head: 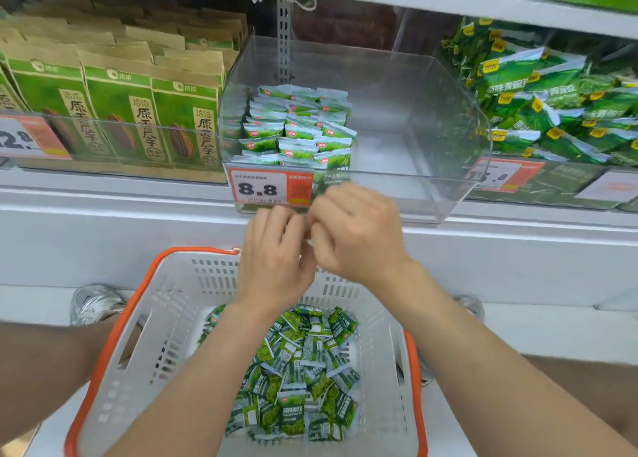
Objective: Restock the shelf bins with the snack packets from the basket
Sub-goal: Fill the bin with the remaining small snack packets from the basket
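Centrally, the left hand (276, 259) and right hand (355, 235) meet, fingers curled and touching each other. Motion blur and hidden fingertips mean I can't tell if they grip anything. Loose snack packets (300, 370) are piled in the basket (114, 335) below the hands. Stacked packets (297, 128) sit in the clear bin (414, 111) just above them.

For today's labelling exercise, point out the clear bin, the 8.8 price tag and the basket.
clear bin (397, 190): head view, on its transparent front wall.
8.8 price tag (259, 189): head view, on the printed digits.
basket (207, 277): head view, on its white slotted back wall.
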### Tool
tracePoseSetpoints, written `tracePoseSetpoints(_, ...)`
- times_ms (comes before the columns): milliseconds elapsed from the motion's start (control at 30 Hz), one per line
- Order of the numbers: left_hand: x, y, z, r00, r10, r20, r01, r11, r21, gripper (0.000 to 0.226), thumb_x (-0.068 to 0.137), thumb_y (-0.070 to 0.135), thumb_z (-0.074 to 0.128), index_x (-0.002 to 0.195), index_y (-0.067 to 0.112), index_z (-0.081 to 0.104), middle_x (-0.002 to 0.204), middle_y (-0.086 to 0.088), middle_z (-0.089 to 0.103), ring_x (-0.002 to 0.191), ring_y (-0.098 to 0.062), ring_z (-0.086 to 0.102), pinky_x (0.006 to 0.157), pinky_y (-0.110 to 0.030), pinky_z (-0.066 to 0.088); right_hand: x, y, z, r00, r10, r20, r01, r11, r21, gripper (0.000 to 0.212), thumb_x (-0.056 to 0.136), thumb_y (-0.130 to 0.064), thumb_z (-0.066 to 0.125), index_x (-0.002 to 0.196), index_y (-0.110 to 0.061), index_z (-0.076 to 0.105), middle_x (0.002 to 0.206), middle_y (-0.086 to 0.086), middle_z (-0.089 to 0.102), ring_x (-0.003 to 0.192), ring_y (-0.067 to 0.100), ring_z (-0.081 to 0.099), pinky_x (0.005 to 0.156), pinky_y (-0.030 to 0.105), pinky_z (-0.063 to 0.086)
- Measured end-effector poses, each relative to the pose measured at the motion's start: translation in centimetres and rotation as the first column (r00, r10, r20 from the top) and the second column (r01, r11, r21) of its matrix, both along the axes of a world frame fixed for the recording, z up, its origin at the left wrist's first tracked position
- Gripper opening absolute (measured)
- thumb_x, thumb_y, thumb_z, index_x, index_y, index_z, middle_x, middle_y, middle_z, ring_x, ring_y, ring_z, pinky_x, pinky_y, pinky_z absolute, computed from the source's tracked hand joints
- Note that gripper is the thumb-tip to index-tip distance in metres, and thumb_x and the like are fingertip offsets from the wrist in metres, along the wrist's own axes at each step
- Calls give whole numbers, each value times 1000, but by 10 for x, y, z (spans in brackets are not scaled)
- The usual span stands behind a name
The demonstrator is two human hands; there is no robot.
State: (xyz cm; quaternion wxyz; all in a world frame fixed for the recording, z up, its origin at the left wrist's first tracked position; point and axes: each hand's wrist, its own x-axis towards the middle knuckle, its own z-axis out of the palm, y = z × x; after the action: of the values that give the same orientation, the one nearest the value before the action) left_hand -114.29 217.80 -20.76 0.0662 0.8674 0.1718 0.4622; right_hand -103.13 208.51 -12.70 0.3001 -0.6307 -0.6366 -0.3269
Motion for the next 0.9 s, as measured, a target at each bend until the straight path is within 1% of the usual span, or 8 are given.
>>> tracePoseSetpoints(133, -20, 6, -82, 906, -87, -414, -52, 949, -312, 15, 80, 10, 70, 90, 15, 60, 89, 2, 53, 78, -26, 56, 58, -37, 40, -17, -18, -66, 973, -73, -220, -26, 908, -417, 20, 78, -19, 46, 70, -16, 64, 66, 1, 61, 58, 29, 60, 50, 30, 41)
tracePoseSetpoints(233, -38, 0, -133, 748, -91, -658, -261, 871, -417, 14, 90, 19, 61, 103, 16, 65, 104, 0, 57, 93, -26, 62, 69, -38, 50, -14, -24, -103, 946, -239, -218, -46, 568, -822, 21, 89, -16, 48, 95, -19, 68, 91, 4, 70, 80, 32, 67, 64, 35, 49)
tracePoseSetpoints(333, -52, -5, -170, 468, -148, -871, -487, 779, -394, 39, 95, 25, 67, 131, 18, 55, 137, -10, 44, 120, -36, 53, 94, -47, 52, -9, -28, -131, 951, -272, -148, -49, 341, -939, 20, 90, -8, 50, 101, -18, 63, 94, 7, 68, 83, 31, 63, 74, 41, 57)
tracePoseSetpoints(433, -61, -7, -197, 347, -258, -902, -591, 686, -423, 54, 95, 16, 72, 136, 24, 39, 149, -16, 23, 124, -46, 49, 85, -46, 53, -7, -30, -152, 957, -275, -93, -36, 207, -978, 20, 91, -3, 51, 101, -12, 66, 92, 10, 63, 80, 31, 62, 70, 40, 56)
tracePoseSetpoints(533, -62, -7, -211, 363, -229, -903, -595, 689, -414, 59, 90, 6, 78, 130, 22, 39, 146, -17, 25, 124, -45, 50, 78, -39, 48, -7, -28, -166, 954, -286, -85, -44, 147, -988, 21, 93, -4, 51, 105, -12, 66, 95, 11, 62, 83, 33, 62, 70, 40, 54)
tracePoseSetpoints(767, -55, -2, -201, 539, -193, -820, -518, 692, -503, 65, 82, 34, 86, 136, 23, 52, 120, -5, 63, 106, -28, 62, 87, -42, 55, -7, -21, -188, 928, -358, -100, -113, -15, -994, 30, 92, 1, 51, 117, -11, 63, 105, 12, 64, 90, 34, 65, 82, 48, 60)
tracePoseSetpoints(833, -48, -4, -186, 603, -224, -765, -452, 694, -560, 65, 79, 40, 84, 138, 35, 56, 112, 4, 70, 112, -25, 60, 92, -43, 50, -3, -19, -189, 892, -425, -150, -162, 9, -987, 36, 92, 4, 52, 123, -7, 64, 114, 16, 67, 98, 35, 67, 85, 49, 60)
tracePoseSetpoints(900, -38, -6, -169, 682, -294, -670, -371, 650, -663, 65, 76, 41, 82, 137, 43, 58, 121, 7, 69, 122, -25, 56, 101, -46, 45, 4, -14, -184, 799, -535, -275, -238, 139, -961, 38, 96, 0, 49, 133, -7, 57, 122, 19, 64, 105, 36, 64, 90, 50, 57)
